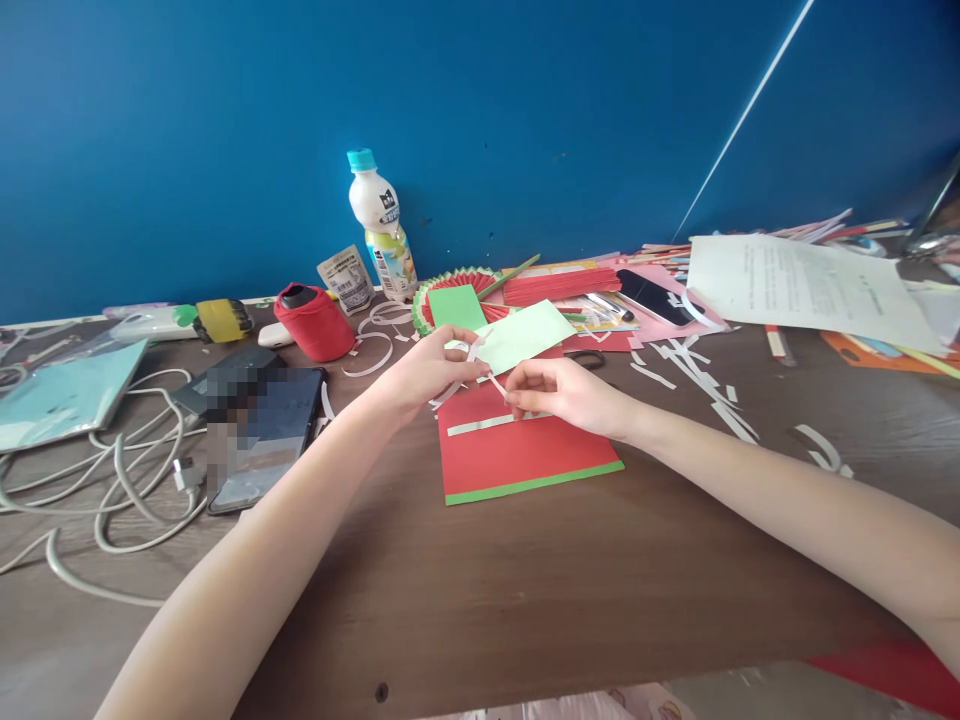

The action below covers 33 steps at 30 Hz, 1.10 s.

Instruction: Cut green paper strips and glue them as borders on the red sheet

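Note:
My left hand is closed, its fingertips pinching one end of a thin white strip. The other end is pinched by my right hand, just above a red sheet of paper. A green band runs along the near edge of that sheet. Across its middle lies a pale strip, partly hidden by my right fingers. Behind my hands a light green sheet overlaps the far part of the red one. A darker green piece of paper lies against a pleated red and green paper fan.
At the back stand a drink bottle and a red-wrapped roll. To the left are a dark phone and tangled white cables. White paper scraps, a black phone and a printed sheet lie to the right.

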Available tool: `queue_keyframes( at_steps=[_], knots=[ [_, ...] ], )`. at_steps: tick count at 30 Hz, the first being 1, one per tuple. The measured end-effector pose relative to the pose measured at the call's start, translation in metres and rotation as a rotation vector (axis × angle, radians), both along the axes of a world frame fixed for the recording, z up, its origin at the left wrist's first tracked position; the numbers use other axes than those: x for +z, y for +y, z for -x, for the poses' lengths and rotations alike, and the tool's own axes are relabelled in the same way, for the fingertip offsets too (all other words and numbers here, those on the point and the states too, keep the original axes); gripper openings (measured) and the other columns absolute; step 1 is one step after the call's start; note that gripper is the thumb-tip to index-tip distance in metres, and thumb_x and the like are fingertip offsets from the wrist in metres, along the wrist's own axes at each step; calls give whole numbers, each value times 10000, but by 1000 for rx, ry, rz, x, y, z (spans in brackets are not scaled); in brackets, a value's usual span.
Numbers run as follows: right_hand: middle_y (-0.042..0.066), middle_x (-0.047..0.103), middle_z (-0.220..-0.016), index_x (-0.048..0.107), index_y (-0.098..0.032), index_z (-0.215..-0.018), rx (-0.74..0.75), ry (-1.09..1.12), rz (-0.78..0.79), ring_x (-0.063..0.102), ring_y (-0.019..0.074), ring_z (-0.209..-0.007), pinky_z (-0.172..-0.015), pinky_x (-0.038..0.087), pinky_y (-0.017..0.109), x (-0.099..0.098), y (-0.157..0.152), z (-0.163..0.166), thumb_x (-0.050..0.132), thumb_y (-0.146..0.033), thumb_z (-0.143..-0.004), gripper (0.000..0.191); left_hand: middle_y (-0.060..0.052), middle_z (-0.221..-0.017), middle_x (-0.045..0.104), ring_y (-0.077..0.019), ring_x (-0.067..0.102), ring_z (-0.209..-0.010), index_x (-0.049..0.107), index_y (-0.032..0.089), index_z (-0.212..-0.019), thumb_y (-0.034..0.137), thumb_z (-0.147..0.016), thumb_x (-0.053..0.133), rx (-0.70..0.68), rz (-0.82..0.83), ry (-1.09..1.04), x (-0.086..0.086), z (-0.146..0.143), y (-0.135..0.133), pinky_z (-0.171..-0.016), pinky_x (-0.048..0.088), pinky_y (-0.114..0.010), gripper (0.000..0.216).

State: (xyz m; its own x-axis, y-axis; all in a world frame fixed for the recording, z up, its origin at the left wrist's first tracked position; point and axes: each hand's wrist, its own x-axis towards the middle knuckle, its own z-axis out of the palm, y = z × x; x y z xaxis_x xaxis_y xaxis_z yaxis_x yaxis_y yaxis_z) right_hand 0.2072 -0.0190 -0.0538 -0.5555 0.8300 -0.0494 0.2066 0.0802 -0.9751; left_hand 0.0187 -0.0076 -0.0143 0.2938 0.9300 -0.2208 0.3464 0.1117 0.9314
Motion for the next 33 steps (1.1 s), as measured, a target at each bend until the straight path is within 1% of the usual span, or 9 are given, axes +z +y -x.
queue_keyframes(
  at_steps=[2,5,9,14,18,20,23,27,33],
  knots=[
    [4,594,-741,567,-166,-779,27,-2,-1,566,117,-699,-691,454,284,1,1,-1,594,-331,-782,167,51,-622,584,-42,414,-412,458,178,-969,194,-707,633,-19,-12,81,2,2,0,-392,237,-194,315],
    [0,565,-730,568,-162,-779,79,-41,-13,533,114,-688,-694,433,287,3,2,-4,573,-306,-793,144,27,-684,615,-52,442,-452,449,180,-996,206,-704,633,-99,-4,185,6,6,2,-410,266,-192,347],
    [-11,534,-678,562,-158,-791,199,-163,-40,487,100,-611,-623,405,266,11,4,-7,545,-305,-808,150,43,-650,578,-65,468,-482,427,189,-998,203,-704,621,-161,15,231,8,14,6,-427,305,-188,353],
    [-18,503,-621,523,-173,-771,372,-387,-14,464,93,-548,-514,384,231,26,11,2,511,-405,-824,238,45,-657,575,-121,580,-586,400,214,-1069,238,-686,608,-298,58,365,7,25,10,-513,424,-219,437],
    [-40,462,-538,505,-186,-771,411,-483,-79,414,77,-485,-426,311,197,34,18,21,513,-474,-811,292,24,-710,614,-168,630,-698,382,231,-1103,299,-677,597,-369,72,513,8,31,10,-568,467,-243,482],
    [-43,468,-526,502,-190,-771,455,-490,-72,427,77,-479,-424,330,191,34,22,31,506,-440,-824,256,13,-745,634,-172,631,-732,371,229,-1115,312,-666,601,-385,86,530,7,34,11,-604,483,-254,512],
    [-38,506,-528,488,-187,-758,530,-501,10,481,83,-471,-446,394,203,30,26,40,490,-352,-838,184,1,-784,647,-179,627,-765,354,231,-1147,332,-652,609,-424,95,541,3,37,13,-639,490,-271,566],
    [-26,559,-523,474,-178,-749,572,-494,124,524,91,-442,-452,409,212,25,29,43,478,-336,-844,184,10,-756,615,-184,618,-738,316,242,-1186,349,-650,613,-456,80,591,0,38,15,-595,463,-265,622],
    [-17,602,-534,463,-175,-796,644,-474,164,573,112,-446,-457,427,222,20,34,43,479,-365,-844,197,53,-647,480,-150,554,-600,321,249,-1146,307,-621,634,-470,9,640,0,36,12,-487,398,-226,614]
  ],
)
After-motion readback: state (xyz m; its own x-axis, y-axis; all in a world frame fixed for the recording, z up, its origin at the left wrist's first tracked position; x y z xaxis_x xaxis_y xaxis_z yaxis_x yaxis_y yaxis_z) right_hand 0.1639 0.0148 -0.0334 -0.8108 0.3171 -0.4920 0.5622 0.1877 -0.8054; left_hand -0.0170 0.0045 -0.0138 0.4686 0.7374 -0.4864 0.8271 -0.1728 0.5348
